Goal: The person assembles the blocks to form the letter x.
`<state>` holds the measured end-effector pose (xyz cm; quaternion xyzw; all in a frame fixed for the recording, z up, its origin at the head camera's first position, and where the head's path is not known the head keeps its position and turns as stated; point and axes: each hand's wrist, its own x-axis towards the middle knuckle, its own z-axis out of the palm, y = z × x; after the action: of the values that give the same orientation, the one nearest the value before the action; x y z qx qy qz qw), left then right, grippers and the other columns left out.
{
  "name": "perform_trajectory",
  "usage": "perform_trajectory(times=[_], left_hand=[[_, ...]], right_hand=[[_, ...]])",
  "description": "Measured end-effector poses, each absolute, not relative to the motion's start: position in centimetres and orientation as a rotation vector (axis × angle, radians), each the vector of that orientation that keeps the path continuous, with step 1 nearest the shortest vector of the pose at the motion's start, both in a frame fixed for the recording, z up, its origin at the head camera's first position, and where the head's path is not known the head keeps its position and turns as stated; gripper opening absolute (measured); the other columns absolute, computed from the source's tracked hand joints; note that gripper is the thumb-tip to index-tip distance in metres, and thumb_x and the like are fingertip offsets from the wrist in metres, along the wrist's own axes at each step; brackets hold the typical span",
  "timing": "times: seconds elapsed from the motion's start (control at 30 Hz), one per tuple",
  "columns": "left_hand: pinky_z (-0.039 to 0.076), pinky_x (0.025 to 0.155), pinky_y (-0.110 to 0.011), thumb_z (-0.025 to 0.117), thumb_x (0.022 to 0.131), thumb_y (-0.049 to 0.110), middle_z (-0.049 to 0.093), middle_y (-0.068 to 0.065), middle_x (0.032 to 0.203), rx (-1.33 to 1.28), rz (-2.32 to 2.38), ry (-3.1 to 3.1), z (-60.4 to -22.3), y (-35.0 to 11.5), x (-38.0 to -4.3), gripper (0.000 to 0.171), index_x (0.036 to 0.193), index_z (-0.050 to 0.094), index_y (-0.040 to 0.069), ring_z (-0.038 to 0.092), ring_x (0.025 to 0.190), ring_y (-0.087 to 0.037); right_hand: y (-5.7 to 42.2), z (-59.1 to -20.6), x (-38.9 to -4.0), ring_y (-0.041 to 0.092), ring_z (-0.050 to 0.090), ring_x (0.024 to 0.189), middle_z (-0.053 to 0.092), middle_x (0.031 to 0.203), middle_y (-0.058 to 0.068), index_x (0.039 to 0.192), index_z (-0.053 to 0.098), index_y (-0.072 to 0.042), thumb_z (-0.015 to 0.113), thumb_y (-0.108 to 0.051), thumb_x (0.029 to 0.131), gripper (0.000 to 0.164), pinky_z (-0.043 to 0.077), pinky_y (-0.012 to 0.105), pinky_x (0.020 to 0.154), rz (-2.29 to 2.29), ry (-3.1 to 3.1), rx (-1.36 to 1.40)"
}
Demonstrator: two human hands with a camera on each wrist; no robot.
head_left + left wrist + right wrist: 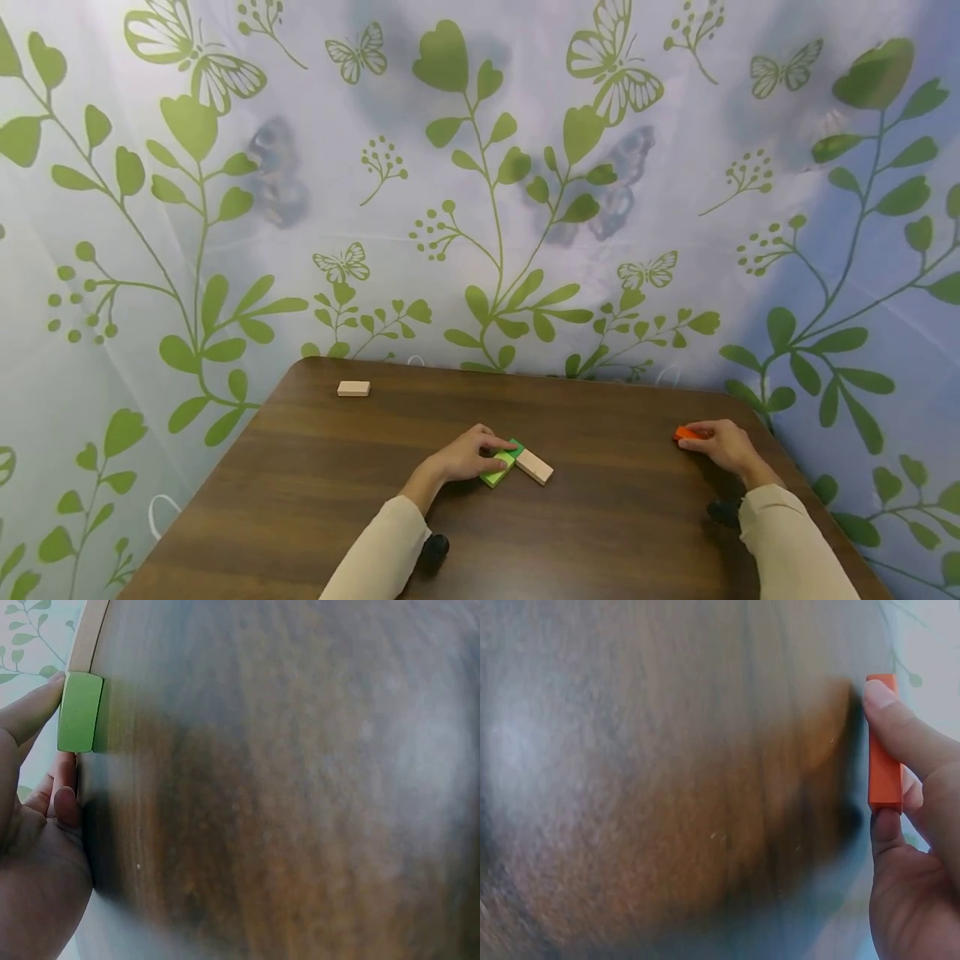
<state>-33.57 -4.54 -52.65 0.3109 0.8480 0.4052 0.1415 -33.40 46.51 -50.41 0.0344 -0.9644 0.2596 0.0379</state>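
Observation:
A light green block (494, 477) lies on the table, end-on to a darker green block (515, 442), with a plain wooden block (534, 467) angled off beside them. My left hand (467, 457) rests over the two green blocks, its thumb lying on the light green one and its index finger reaching onto the darker one. In the left wrist view the light green block (81, 712) shows one long face beside the thumb. Far to the right, my right hand (726, 446) pinches an orange block (885, 769) between thumb and fingers, close over the table.
Another plain wooden block (353, 388) lies near the back left corner of the brown table (600, 517). Behind the table's far edge hangs a curtain (480, 250) printed with green leaves and butterflies. The right hand is near the table's right edge.

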Motion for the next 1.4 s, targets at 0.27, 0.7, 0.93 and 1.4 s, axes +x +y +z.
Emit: perform_trajectory(times=[0.27,0.7,0.93,1.4], left_hand=[[0.046,0.096,-0.043,0.072,0.1,0.021,0.05,-0.002,0.124,0.879,1.183,2.433,-52.7,-4.2,-33.6,0.035,0.135,0.072,0.016,0.051,0.111,-0.022],[0.045,0.097,-0.046,0.073,0.099,0.019,0.051,-0.003,0.125,0.855,1.197,2.451,-52.6,-4.2,-33.4,0.035,0.134,0.072,0.016,0.052,0.111,-0.023],[0.045,0.097,-0.046,0.073,0.1,0.02,0.051,-0.003,0.125,0.851,1.19,2.449,-52.7,-4.4,-33.4,0.036,0.135,0.071,0.016,0.052,0.111,-0.023],[0.045,0.098,-0.047,0.073,0.099,0.019,0.051,-0.004,0.126,0.822,1.215,2.438,-52.3,-4.4,-33.3,0.035,0.134,0.072,0.015,0.052,0.113,-0.024]], right_hand=[[44.8,-50.1,-34.2,0.049,0.062,0.104,0.067,0.116,0.032,0.12,0.071,0.01,0.083,-0.03,0.091,0.05,0.049,0.059,0.083,0.766,-2.949,0.211],[38.7,-48.7,-35.7,0.021,0.062,0.081,0.072,0.102,0.015,0.12,0.072,0.008,0.082,-0.028,0.092,0.047,0.051,0.035,0.067,0.921,-2.933,0.32],[36.7,-48.8,-36.4,0.018,0.059,0.076,0.072,0.095,0.007,0.117,0.075,0.004,0.084,-0.027,0.09,0.042,0.05,0.033,0.065,0.897,-2.934,0.374],[33.4,-49.2,-37.4,0.018,0.062,0.08,0.073,0.096,0.006,0.114,0.077,0.002,0.087,-0.024,0.087,0.039,0.052,0.034,0.069,0.926,-2.891,0.488]])
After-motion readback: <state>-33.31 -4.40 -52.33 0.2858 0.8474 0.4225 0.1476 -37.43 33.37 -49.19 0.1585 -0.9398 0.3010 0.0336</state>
